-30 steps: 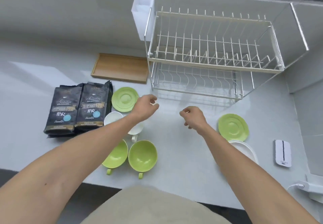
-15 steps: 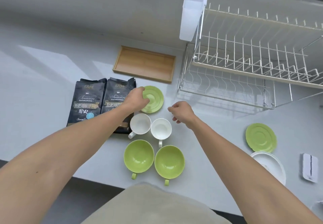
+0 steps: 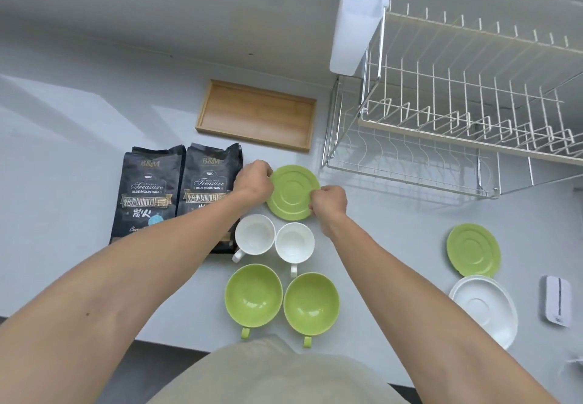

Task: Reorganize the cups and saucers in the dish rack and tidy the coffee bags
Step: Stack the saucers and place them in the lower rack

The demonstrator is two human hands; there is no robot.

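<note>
Both hands on the green saucer [image 3: 291, 190]

My left hand [image 3: 254, 181] pinches its nine o'clock rim, my right hand [image 3: 328, 203] its four o'clock rim, fingers curled.

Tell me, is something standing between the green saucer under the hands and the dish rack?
Nothing visible does. The green saucer, with the left hand and right hand at its edges, lies just left of the dish rack, and only bare counter separates them. The rack's tiers look empty.
</note>
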